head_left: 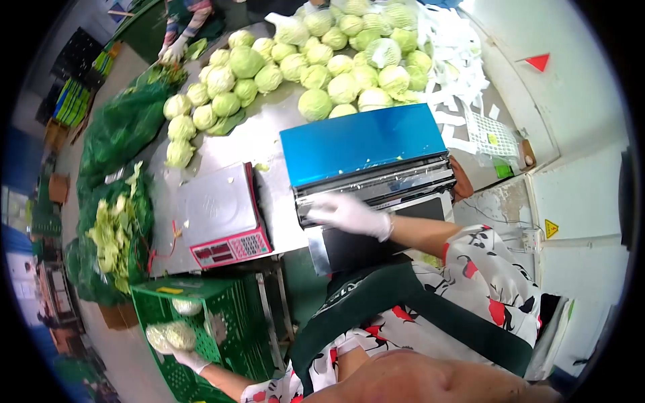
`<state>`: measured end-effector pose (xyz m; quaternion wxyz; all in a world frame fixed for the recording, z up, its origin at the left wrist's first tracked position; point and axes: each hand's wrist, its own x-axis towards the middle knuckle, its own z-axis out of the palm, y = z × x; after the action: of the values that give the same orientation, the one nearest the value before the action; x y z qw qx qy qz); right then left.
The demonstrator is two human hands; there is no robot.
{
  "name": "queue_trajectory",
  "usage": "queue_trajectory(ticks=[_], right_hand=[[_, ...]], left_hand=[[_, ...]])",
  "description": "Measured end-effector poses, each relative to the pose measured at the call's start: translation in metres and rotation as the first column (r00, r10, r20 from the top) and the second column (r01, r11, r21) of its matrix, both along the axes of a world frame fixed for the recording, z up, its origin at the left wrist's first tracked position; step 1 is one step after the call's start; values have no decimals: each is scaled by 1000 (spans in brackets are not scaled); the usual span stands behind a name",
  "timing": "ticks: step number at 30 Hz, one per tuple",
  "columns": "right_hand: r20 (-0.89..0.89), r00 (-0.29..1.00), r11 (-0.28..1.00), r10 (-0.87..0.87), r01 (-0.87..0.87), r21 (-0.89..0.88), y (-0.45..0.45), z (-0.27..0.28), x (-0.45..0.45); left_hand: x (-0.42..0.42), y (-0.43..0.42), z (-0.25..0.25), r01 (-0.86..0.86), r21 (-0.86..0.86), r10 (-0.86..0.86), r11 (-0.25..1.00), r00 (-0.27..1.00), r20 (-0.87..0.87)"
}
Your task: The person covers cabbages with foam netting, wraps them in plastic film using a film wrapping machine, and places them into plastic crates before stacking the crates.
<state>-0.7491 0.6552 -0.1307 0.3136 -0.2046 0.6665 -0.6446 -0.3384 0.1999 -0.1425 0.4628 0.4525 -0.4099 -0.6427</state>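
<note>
My left hand [191, 359], in a white glove, is low at the left by a green plastic crate [242, 322]. Its fingers are closed round a wrapped cabbage [180, 336], partly hidden behind it. Another wrapped cabbage [158, 338] touches that one, and a third wrapped cabbage [187, 307] lies inside the crate. Over the front of a film wrapping machine [363, 144] with a blue top, my gloved right hand [346, 213] stretches out its fingers, holding nothing. Whether it touches the film roll [383, 195] beneath, I cannot tell.
A red-edged weighing scale [218, 208] stands left of the machine. Many cabbages [316, 74] cover the table's back, beside white foam nets [457, 54]. Green mesh sacks [117, 134] with leaves line the left edge. Another person's gloved hands [176, 50] work at the far left.
</note>
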Motion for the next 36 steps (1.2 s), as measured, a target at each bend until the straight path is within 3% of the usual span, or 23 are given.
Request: queue_trajectory(ticks=[1,2,3,4,5,6,7,8,11,13,14,15,16,17,18,20,23,26,27,28,29,33,36], right_hand=[[-165,984,984,-66,92,154,23,1,-33],[-582,797,971,-162,234,51,47,-33,-68],[-489,812,914,-319,401,69,67,-17,-94],[-879,470,891,-81,430,148,99,-37,-136],[-469,766,825,-440,551,125,111,-15,-158],[-387,790,772,-475,585,247,133,19,-195],[-462,704,655,-540,696,295,155,-7,-241],[-423,695,623,-581,715,318,173,-12,-284],[-406,705,662,-581,700,268,195,-5,-396],[-358,713,613,-602,701,365,201,-28,-483],[-387,657,522,-647,752,403,189,-32,-509],[-419,666,503,-617,743,442,182,-41,-534],[-449,675,481,-585,735,479,175,-51,-560],[-477,739,525,-475,673,521,173,-65,-585],[-483,745,492,-460,666,560,168,-54,-576],[-489,761,423,-426,646,636,154,-23,-551],[-111,859,753,-500,495,434,193,-45,-560],[347,764,825,-544,563,56,228,-61,-552],[541,763,816,-354,534,-220,237,-73,-554],[557,764,785,-326,547,-290,241,-72,-552],[570,766,747,-296,558,-362,244,-72,-550],[541,824,707,-167,482,-517,243,-57,-529],[466,880,764,-94,364,-533,226,-12,-435]], left_hand=[[11,-18,-10,-14,34,13,999,999,43],[20,-36,-22,-16,77,10,997,996,89],[27,-53,-35,-13,124,-4,992,991,133],[35,-69,-51,4,180,-35,984,984,173],[36,-83,-65,14,236,-69,972,972,225],[35,-89,-70,-3,290,-87,957,950,299],[15,-91,-71,-174,315,23,933,903,430],[-4,-82,-66,-232,160,87,960,784,614],[-86,-50,-34,-378,-125,278,917,384,880],[-160,-26,-19,-172,-370,399,913,188,897],[-181,-35,-30,29,-476,451,879,272,850],[-216,-30,-37,104,-568,438,817,528,727],[-250,-23,-30,240,-520,342,820,523,780],[-275,-31,-33,399,-465,29,790,734,679],[-310,-12,-35,407,-507,-45,760,810,584],[-391,77,21,581,-602,66,547,687,724],[-465,145,47,776,-512,-165,368,596,786],[-529,213,41,825,-391,-469,408,557,685],[-550,238,39,855,-418,-386,307,513,766],[-570,256,29,820,-566,-310,81,561,768],[-591,282,30,815,-580,-308,-11,549,777],[-656,369,11,908,-405,-755,110,342,559],[-681,425,18,937,-285,-952,200,255,171]])
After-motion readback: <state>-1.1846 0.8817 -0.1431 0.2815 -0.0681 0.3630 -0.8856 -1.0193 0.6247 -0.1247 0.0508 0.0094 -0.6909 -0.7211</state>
